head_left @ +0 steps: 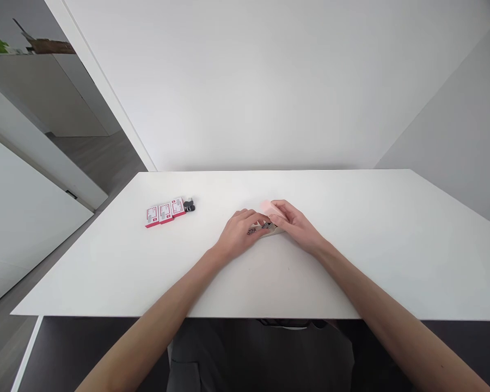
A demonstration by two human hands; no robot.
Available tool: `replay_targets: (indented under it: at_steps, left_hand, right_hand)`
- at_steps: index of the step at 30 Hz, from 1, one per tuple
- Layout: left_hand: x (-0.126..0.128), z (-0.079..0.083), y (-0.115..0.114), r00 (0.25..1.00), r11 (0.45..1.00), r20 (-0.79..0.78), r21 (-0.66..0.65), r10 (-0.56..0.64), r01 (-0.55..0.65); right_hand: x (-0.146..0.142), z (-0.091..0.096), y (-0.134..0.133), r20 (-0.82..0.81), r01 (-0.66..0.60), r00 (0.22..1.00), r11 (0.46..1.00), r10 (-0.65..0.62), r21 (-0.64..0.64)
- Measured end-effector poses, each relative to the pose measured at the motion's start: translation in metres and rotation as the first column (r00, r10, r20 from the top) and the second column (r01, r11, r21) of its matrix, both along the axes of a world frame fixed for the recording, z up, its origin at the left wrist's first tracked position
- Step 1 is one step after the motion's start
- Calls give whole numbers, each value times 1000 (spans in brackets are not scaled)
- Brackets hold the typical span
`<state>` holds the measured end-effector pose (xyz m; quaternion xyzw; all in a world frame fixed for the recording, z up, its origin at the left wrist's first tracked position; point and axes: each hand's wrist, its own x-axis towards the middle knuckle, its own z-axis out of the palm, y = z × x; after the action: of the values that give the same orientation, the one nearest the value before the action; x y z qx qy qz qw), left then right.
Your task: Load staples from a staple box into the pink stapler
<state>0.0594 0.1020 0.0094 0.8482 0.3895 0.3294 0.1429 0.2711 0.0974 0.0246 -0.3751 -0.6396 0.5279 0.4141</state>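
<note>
My two hands meet near the middle of the white table [351, 256]. My left hand [240, 233] has its fingers curled, their tips pinching small dark metal pieces [252, 231] at the edge of a little pale box. My right hand [294, 222] is closed over that small pale pink and beige box [269, 209], holding it against the table. Most of the box is hidden by the fingers.
Three small red-and-white packets [165, 212] lie in a row at the table's left side, with a small black object [189, 206] at their right end. A white wall stands behind the table. At the left a doorway shows a floor and cupboards.
</note>
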Motion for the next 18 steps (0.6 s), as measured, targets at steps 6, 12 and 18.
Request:
replay_targets:
  at_steps: [6,12,18]
  left_hand:
    - [0,1,0,1000,1000,-26,14,-1,1]
    - [0,1,-1,999,1000,-41,7,11,-11]
    - [-1,1,-2,999,999,-12,-2,39,-39]
  right_hand:
    - [1,1,0,11,-12,1000,1000,12,7]
    - [1,4,-1,15,-25,1000,1000,25,10]
    - [2,3,-1,28,-19,999,1000,18,18]
